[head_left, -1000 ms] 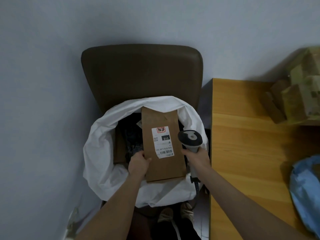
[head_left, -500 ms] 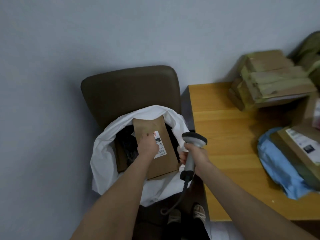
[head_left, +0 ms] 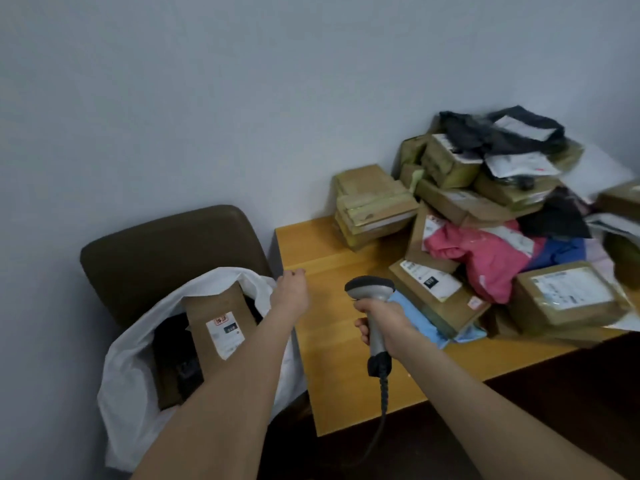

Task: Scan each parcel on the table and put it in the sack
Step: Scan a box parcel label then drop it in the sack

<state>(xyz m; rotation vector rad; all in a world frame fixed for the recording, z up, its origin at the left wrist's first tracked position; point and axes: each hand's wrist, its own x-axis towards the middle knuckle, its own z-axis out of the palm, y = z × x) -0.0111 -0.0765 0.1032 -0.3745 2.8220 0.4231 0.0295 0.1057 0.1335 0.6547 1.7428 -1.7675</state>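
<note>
**Parcel lodged in sack; left hand free, right hand on scanner**

Parcel point(head_left: 218, 323), flat and brown, stands tilted in the mouth of the white sack point(head_left: 131, 375) with its label facing up. The sack sits against a brown chair point(head_left: 166, 251), just beside the left edge of the tabletop point(head_left: 332, 341).

The left hand point(head_left: 291, 294) is above that edge, up and to the right of the parcel and apart from it. Its fingers are loosely curled and hold nothing. The left forearm crosses in front of the parcel's lower corner.

The right hand point(head_left: 379, 323) grips the handle of the scanner point(head_left: 370, 289), whose head is up and whose cable hangs below.

A pile of parcels point(head_left: 485, 188) covers the far right of the tabletop. Nearest the right hand is a labelled brown box point(head_left: 429, 289) lying on a blue bag point(head_left: 419, 320), with a pink bag point(head_left: 485, 261) behind.
</note>
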